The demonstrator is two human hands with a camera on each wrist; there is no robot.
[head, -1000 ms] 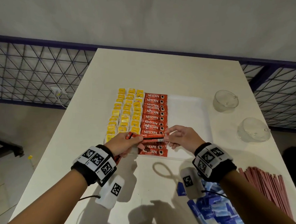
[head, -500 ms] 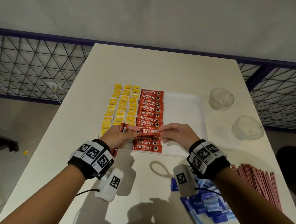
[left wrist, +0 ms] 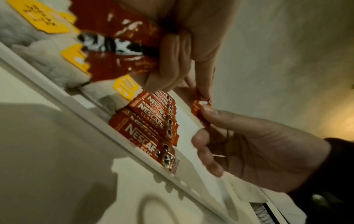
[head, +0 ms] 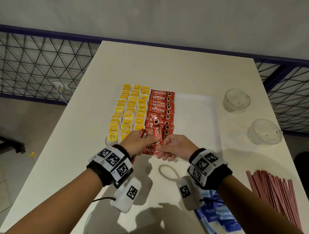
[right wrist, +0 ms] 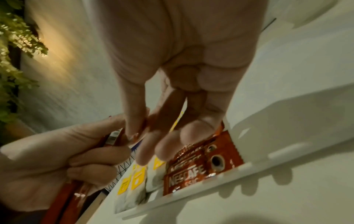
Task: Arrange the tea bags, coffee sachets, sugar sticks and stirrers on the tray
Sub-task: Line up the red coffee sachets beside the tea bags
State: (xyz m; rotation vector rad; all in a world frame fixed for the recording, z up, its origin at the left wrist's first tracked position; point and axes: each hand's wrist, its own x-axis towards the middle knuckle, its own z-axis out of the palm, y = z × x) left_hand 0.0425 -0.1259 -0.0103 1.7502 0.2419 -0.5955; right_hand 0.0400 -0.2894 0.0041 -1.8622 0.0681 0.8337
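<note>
A white tray (head: 195, 108) lies mid-table. Yellow-tagged tea bags (head: 130, 113) fill its left side in three columns, and a column of red coffee sachets (head: 161, 102) runs beside them. My left hand (head: 139, 143) grips a small bundle of red sachets (left wrist: 118, 45) over the tray's near edge. My right hand (head: 173, 147) pinches one red sachet (head: 157, 133) by its near end, and the sachet points away from me over the column. Blue sugar sticks (head: 214, 216) and pink stirrers (head: 275, 193) lie on the table at the near right.
Two clear glass cups (head: 237, 101) (head: 265, 131) stand right of the tray. A rubber band loop (head: 168, 173) lies just in front of the tray. A wire-mesh railing (head: 35, 64) runs behind the table on both sides.
The sachet that both hands held crosswise now points away from me, pinched by the right hand. Both hands sit closer to the tray's near edge.
</note>
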